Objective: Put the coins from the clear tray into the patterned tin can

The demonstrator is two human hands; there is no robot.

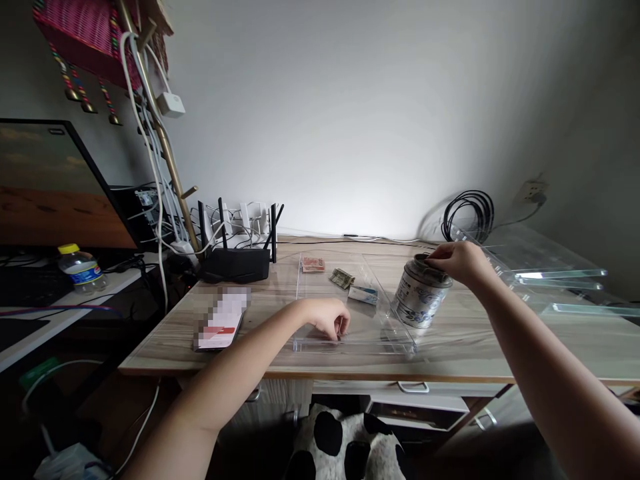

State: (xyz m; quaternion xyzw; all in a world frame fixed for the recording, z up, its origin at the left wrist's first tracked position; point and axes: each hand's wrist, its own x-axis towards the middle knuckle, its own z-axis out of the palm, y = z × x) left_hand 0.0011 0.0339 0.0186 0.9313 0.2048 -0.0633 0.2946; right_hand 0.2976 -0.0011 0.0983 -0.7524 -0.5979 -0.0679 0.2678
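My right hand (459, 261) grips the top rim of a blue-and-white patterned tin (419, 295), which tilts left over the right end of a clear plastic tray (395, 337). My left hand (331, 318) rests with curled fingers on the tray's front left rim; what they pinch, if anything, I cannot make out. Inside the tray lie a reddish banknote stack (313, 264), a folded greenish note (342, 278) and a small blue-and-white card (363, 294).
A phone (221, 319) lies on the wooden desk (165, 340) to the left, a black router (235, 261) behind it. More clear trays (537, 267) stack at the right, with a coiled black cable (467, 213) by the wall. A monitor (47, 187) and water bottle (80, 268) stand far left.
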